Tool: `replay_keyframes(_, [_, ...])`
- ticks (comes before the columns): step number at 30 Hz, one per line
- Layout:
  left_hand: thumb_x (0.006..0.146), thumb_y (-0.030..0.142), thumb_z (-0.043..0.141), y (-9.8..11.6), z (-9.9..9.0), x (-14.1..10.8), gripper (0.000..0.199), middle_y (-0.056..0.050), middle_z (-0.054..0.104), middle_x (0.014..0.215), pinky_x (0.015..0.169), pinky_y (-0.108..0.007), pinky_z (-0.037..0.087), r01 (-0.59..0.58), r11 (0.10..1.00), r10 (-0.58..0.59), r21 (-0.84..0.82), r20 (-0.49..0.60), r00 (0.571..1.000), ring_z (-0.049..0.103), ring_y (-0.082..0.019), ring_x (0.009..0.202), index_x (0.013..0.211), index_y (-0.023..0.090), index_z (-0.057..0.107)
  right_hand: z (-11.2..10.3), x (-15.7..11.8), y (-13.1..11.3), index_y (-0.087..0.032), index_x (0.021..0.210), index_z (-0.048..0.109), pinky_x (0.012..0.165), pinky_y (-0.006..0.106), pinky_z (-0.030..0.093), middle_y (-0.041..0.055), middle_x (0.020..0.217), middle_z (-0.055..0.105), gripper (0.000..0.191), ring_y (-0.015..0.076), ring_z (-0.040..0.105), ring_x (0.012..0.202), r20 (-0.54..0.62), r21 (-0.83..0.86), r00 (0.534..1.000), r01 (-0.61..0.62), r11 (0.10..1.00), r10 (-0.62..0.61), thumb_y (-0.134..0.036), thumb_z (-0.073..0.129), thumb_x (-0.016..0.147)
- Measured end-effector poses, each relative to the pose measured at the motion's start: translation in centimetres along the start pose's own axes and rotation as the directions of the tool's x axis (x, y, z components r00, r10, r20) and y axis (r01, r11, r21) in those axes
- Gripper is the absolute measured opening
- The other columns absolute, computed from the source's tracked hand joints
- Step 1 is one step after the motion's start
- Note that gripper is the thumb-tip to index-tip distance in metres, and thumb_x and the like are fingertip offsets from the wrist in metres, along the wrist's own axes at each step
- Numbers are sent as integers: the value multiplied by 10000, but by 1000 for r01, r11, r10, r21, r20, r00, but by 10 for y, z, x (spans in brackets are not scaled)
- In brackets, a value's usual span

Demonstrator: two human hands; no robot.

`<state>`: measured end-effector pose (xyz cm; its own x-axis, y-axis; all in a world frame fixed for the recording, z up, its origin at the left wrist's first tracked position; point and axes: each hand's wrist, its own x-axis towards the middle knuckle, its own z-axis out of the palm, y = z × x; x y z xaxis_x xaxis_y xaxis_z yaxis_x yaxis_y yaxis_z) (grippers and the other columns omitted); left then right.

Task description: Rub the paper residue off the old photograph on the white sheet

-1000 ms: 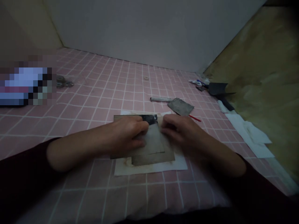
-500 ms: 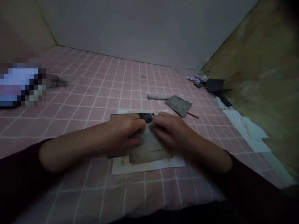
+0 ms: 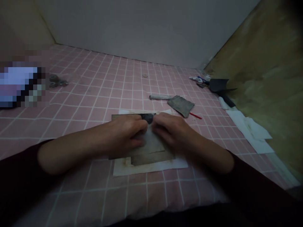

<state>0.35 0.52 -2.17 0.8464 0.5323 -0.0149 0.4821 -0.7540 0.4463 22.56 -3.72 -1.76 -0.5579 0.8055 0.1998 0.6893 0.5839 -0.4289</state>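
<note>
My left hand [image 3: 126, 129] is closed, its curled fingers and thumb low over a thin grey-brown sheet [image 3: 153, 143]. Facing it, my right hand [image 3: 171, 127] is closed too, with the fingertips bent down and partly blurred. Between the two hands a short black strip [image 3: 148, 118] shows at the far edge of the sheet. Its ends run behind my fingers, so what each hand grips is hidden. Under the sheet lies another grey-brown piece [image 3: 151, 159], on a stained white paper [image 3: 142, 170].
Beyond my hands lie a grey square pad [image 3: 181, 105], a pale tube [image 3: 159, 97] and a thin red stick [image 3: 196, 116]. Along the right wall are a black tool [image 3: 219, 86] and white papers [image 3: 248, 129]. A pink checked cloth [image 3: 99, 189] covers the surface.
The whole view has shifted very slightly. The right fingertips are a little closer over the black strip's right end; both hands otherwise keep their places.
</note>
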Motion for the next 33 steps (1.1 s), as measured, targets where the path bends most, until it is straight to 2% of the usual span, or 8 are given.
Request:
replay_keyframes(4, [786,244,605,0,0,-1,93,4,566,882,629,-272,349,-13,1000,13,-15,16,1000,520,-141,743,838,199,542,-5,-4,4,-185,757,504,663,266,364,10,755,530,161,143,498,712,-7,-35,996,-89,995,88,-70,526,868])
replay_keyframes(9, [788,239,596,1,-1,-2,77,4,561,869,619,-268,350,15,1000,-15,2,-5,1000,519,-135,727,811,193,538,-1,0,-1,-163,826,581,720,287,403,50,848,575,136,163,535,793,-13,-8,1000,18,1000,-18,-117,491,918])
replay_keyframes(14, [793,256,606,2,-1,-1,100,6,567,886,627,-271,357,-4,1000,4,4,19,1000,526,-138,742,854,198,552,-6,-4,5,-168,766,584,697,276,393,30,786,564,149,156,536,761,-12,-33,998,-67,997,67,-69,539,868])
replay_keyframes(20, [789,246,605,1,0,0,88,7,563,862,623,-269,357,13,1000,-13,5,4,1000,525,-134,732,810,190,540,2,2,0,-165,823,588,691,280,389,38,809,568,137,154,517,741,7,-26,1000,22,999,-22,-125,490,910])
replay_keyframes(25, [790,273,612,1,-1,-1,109,11,568,877,621,-269,355,7,1000,-7,1,4,1000,522,-130,725,838,199,548,-3,-3,5,-172,788,586,697,284,391,35,797,575,129,157,530,743,1,-47,997,-77,996,77,-82,528,860])
replay_keyframes(30, [784,251,584,3,-3,0,78,1,569,864,616,-265,357,33,999,-33,8,29,999,528,-131,718,806,187,545,2,1,-1,-180,828,517,684,273,372,15,795,554,102,146,495,727,-1,8,1000,15,1000,-15,-85,502,859])
replay_keyframes(33, [799,267,575,4,-4,0,83,-5,578,882,619,-265,359,29,1000,-29,-1,37,999,533,-135,725,828,191,557,-3,0,1,-186,764,501,672,274,358,8,759,541,147,146,492,714,27,2,999,-30,1000,30,-67,499,850])
